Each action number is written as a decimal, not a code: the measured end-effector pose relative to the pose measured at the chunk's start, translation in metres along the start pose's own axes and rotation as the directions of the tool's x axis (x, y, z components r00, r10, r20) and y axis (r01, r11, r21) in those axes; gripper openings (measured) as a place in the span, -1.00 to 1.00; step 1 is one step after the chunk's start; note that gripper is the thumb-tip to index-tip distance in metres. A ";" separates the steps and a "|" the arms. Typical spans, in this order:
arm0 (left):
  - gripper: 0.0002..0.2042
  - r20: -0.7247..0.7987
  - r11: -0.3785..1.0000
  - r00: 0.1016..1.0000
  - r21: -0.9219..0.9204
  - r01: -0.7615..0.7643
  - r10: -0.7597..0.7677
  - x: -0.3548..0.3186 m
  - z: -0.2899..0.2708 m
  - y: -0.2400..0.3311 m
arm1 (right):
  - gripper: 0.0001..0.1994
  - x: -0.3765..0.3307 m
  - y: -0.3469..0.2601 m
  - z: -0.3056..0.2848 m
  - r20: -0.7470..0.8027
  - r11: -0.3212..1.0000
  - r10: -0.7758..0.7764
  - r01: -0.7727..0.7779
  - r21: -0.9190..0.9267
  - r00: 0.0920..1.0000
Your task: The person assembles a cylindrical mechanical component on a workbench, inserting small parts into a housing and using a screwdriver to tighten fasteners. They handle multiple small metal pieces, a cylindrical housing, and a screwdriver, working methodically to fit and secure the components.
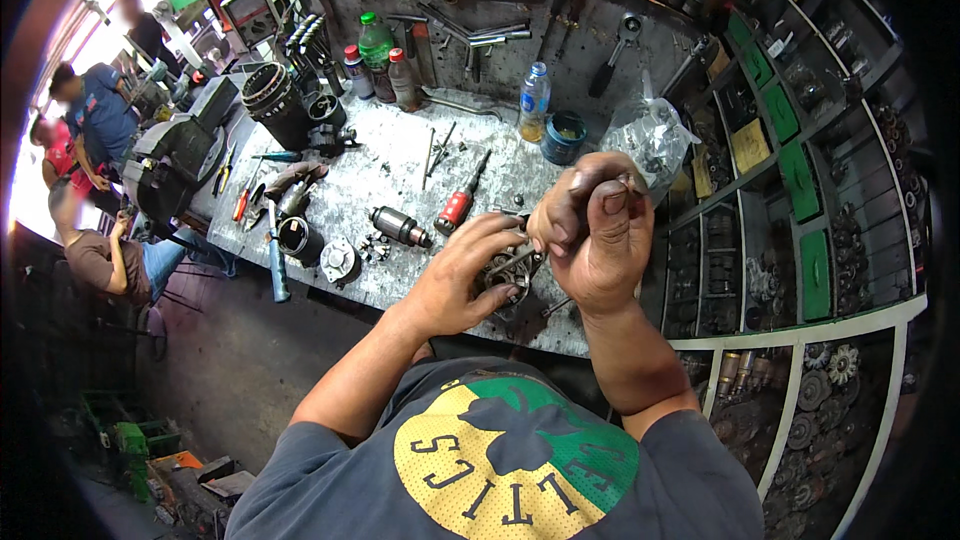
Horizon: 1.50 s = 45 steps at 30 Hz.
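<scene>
Close to the worktop's (375, 175) front edge, toward its right-hand corner, my left hand (470, 270) is bent around a round metal part (516, 285), fingers over its far side and thumb on the near rim. My right hand (600, 230) is raised beside it, wrist cocked, fingers curled narrow with the thumb upright against them; I cannot tell whether anything small is pinched there. Both elbows are bent, forearms crossing the front edge. Bare metal lies open from the worktop's middle toward the back edge; leftward, a ribbed cylindrical armature (400, 226) and a red-handled tool (460, 202) crowd my left fingers. A blue-handled hammer (277, 265) overhangs the front edge near the left corner. The worktop is scuffed, shiny steel; a crumpled clear plastic bag (650, 135) fills the right-hand back corner.
</scene>
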<state>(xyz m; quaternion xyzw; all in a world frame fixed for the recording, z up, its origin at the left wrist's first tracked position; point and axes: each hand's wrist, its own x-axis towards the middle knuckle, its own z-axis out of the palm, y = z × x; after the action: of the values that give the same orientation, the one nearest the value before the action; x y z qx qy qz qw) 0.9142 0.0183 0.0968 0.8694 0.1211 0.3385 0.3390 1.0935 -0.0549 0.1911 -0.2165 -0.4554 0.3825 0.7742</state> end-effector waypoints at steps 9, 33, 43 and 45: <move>-0.77 -0.113 0.954 0.950 -0.102 0.282 -0.293 -0.039 0.009 -0.018 | -0.35 -0.001 0.024 0.005 0.069 0.963 0.117 -0.096 -0.251 0.991; -0.65 -0.186 0.975 0.964 0.080 0.207 -0.190 -0.036 0.016 -0.020 | -0.32 -0.009 0.045 0.027 -0.164 0.918 0.023 -0.086 -0.387 0.986; -0.72 -0.181 0.997 0.982 -0.042 -0.061 0.053 -0.021 0.043 -0.048 | -0.48 0.086 0.024 0.018 0.723 0.833 0.407 -0.552 -0.042 0.559; -0.83 -0.239 0.995 0.969 -0.066 -0.075 0.057 -0.020 0.046 -0.050 | -0.40 0.095 0.035 0.022 0.875 0.688 0.344 -0.726 0.011 0.339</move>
<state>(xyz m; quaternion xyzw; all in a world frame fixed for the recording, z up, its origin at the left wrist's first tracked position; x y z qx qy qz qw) 0.9309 0.0227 0.0280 0.8130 0.1187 0.4553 0.3429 1.0878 0.0413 0.2293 0.0114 -0.5695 0.7584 0.3168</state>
